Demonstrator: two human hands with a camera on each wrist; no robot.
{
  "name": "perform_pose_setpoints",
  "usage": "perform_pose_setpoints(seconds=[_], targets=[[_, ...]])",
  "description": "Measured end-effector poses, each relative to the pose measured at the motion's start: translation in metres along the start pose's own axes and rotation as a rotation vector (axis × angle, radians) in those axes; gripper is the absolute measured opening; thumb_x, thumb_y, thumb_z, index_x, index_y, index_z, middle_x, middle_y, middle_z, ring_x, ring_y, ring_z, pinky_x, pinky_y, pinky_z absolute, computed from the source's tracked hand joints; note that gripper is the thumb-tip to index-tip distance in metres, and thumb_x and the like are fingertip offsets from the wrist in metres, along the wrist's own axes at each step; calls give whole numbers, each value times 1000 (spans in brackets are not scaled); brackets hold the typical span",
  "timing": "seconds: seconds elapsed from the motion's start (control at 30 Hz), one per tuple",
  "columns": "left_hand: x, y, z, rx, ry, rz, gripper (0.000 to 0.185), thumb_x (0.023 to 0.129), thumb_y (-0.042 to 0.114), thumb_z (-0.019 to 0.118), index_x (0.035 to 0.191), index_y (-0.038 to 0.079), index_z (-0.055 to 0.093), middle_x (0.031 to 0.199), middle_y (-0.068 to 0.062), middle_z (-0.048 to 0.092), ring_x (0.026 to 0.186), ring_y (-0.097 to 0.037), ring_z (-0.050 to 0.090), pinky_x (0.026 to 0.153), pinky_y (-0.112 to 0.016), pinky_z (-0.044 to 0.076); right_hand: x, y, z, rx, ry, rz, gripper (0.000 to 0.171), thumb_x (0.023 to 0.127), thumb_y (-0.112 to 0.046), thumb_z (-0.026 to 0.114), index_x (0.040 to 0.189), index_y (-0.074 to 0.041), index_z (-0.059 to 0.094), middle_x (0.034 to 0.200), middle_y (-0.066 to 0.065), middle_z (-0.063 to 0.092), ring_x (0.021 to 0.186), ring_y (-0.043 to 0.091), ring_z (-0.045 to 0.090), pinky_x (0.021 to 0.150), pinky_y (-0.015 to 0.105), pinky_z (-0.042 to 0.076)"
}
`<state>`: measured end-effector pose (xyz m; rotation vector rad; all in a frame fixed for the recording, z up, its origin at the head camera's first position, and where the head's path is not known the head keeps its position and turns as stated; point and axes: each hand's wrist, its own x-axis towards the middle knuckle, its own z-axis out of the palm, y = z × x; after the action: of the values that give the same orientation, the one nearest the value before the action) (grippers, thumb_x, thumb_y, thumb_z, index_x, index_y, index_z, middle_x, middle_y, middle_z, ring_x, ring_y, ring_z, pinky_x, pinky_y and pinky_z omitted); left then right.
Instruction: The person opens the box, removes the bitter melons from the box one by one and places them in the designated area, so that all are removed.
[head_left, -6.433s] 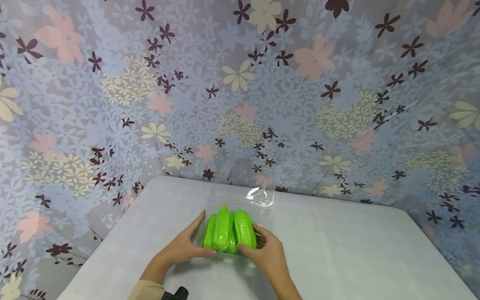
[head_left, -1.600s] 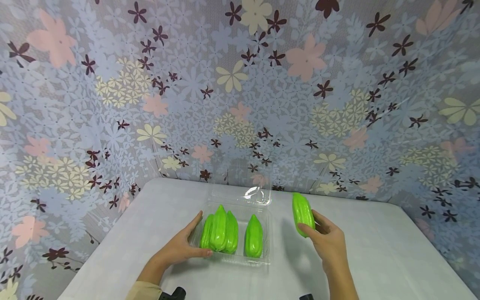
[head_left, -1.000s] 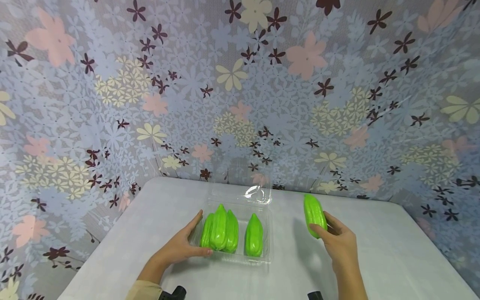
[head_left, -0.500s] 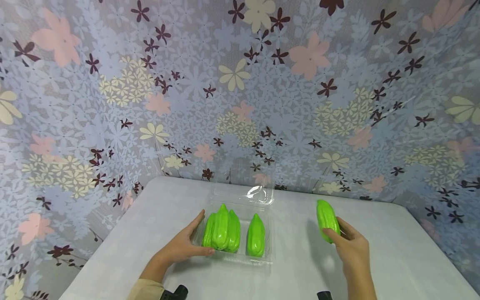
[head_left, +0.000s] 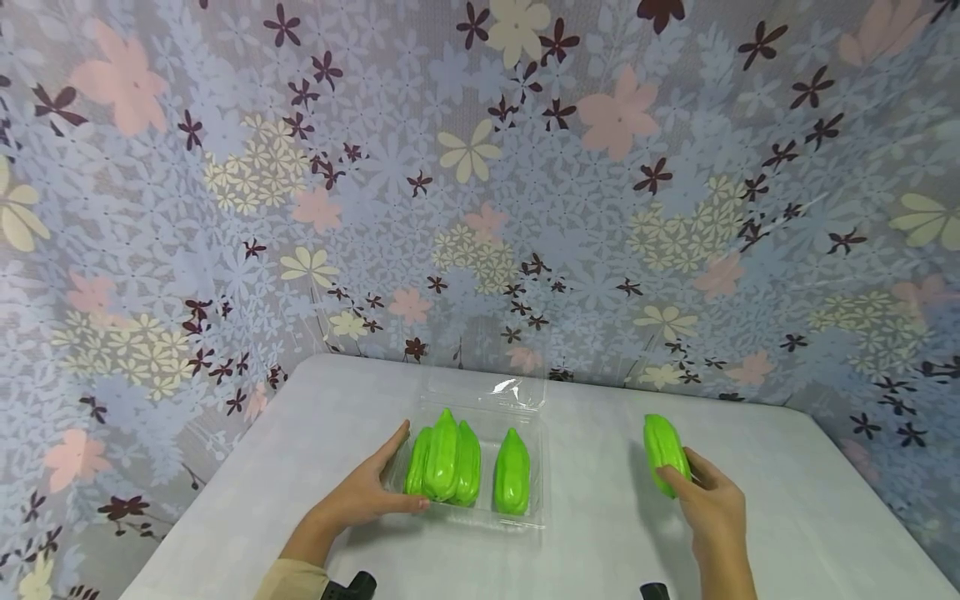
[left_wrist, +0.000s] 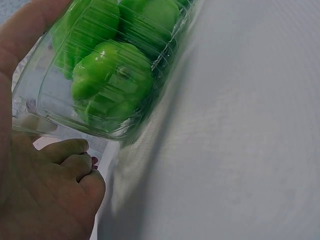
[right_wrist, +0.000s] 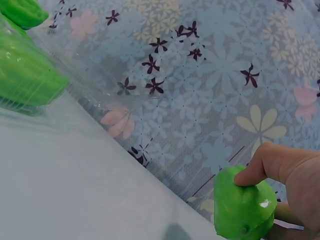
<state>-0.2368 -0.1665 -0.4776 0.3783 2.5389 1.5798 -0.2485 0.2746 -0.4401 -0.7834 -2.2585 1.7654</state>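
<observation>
My right hand [head_left: 714, 504] pinches a glossy, ribbed green vegetable [head_left: 663, 448] between thumb and fingers, well to the right of the container. In the right wrist view its rounded end [right_wrist: 244, 207] faces the camera, with the thumb on top. My left hand [head_left: 363, 492] spans the left side of a clear plastic container [head_left: 491, 518], thumb at its front wall, index finger along its side. Several similar green vegetables [head_left: 441, 457] crowd the container's left half, and a single green vegetable [head_left: 512, 473] lies apart on its right. The left wrist view shows more green ends [left_wrist: 112, 80] through the ribbed plastic.
The container's transparent lid [head_left: 465, 385] stands raised at its back edge. A white-covered table [head_left: 600, 542] spreads beneath it all, its back edge meeting a wall of flowered fabric [head_left: 480, 208]. Black wrist cameras [head_left: 352, 586] show at the bottom.
Since the earliest frame, my right hand has lifted a vegetable out and carried it right; lately it has moved slightly right and nearer. The left hand has stayed at the container.
</observation>
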Motion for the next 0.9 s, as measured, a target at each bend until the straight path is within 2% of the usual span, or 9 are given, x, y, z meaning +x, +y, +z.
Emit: perform_pose_setpoints(seconds=[0.4, 0.6, 0.9], targets=[[2, 1, 3, -20, 10, -4, 120, 73, 33, 92, 164, 23, 13, 167, -6, 13, 152, -36, 7, 118, -63, 11, 15, 10, -3, 0, 2, 11, 80, 89, -21, 74, 156, -4, 34, 158, 27, 31, 142, 47, 32, 114, 55, 32], [3, -1, 3, -17, 9, -4, 121, 73, 33, 91, 164, 19, 12, 167, -7, 12, 152, -36, 7, 117, -63, 10, 18, 14, -3, -25, -22, 24, 81, 90, -24, 74, 156, -3, 32, 158, 28, 29, 143, 48, 27, 115, 58, 28], [9, -3, 2, -8, 12, -11, 121, 73, 36, 91, 164, 21, 13, 167, -6, 14, 152, -35, 9, 118, -62, 11, 23, 17, -5, -48, -38, 24, 82, 90, -25, 73, 157, -3, 30, 158, 28, 28, 144, 49, 24, 116, 58, 25]])
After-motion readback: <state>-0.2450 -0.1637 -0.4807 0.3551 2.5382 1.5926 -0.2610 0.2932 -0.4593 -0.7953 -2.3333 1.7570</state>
